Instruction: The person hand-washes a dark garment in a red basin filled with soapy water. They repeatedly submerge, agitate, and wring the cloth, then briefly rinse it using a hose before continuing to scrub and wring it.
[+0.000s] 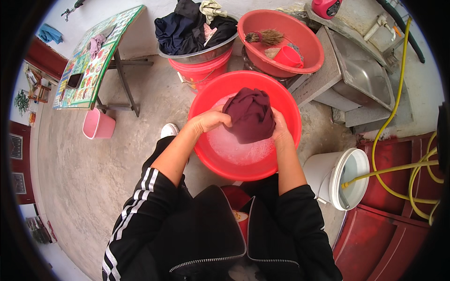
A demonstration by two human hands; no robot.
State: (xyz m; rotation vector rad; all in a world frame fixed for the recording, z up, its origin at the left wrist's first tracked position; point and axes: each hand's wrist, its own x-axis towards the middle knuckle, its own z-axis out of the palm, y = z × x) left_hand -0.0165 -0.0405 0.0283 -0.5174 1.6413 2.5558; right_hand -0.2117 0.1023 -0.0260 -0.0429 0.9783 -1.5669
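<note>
Between my hands is a bunched dark maroon cloth (251, 116), held up over a red plastic basin (199, 152). Foamy, cloudy water (236, 149) shows in the basin beneath it. My left hand (211, 119) grips the cloth's left side, thumb on top and fingers partly hidden. On the opposite side my right hand (280, 126) is closed around the cloth's edge, most of its fingers out of sight behind the fabric. What kind of garment it is cannot be made out.
Behind stand a metal basin of dark clothes (183, 30) on a red bucket (201, 72), and an orange-red tub (307, 51) holding a brush and red scoop. At right are a white water bucket (335, 187), yellow hose (391, 114) and sink (365, 70); a table (101, 56) stands left.
</note>
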